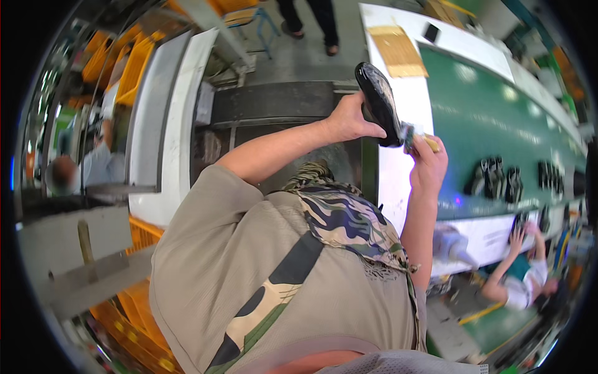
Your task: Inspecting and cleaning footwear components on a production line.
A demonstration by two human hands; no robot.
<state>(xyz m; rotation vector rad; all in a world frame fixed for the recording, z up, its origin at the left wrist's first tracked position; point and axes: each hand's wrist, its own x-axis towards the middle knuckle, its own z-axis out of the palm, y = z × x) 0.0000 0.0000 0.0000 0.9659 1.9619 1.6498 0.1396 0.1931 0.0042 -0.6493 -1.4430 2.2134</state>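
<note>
Gripping a glossy black shoe (375,100) by its side, the person's left hand (350,118) closes thumb and fingers around it, holding it tilted in the air in front of the body. The right hand (428,163) pinches a yellow-handled brush (431,143), its bristles at the shoe's lower end; whether they touch is hard to tell. The brushing appears under way, not finished; how much of the shoe is covered cannot be told. Just beyond lies a bench's white edge (394,181), bordering a green conveyor belt (467,131). On the belt stand clusters of black shoes (494,179); whether these are brushed or waiting is unclear. Farther right, a co-worker's hand (516,242) reaches to another dark shoe (521,220) at the belt's near side.
</note>
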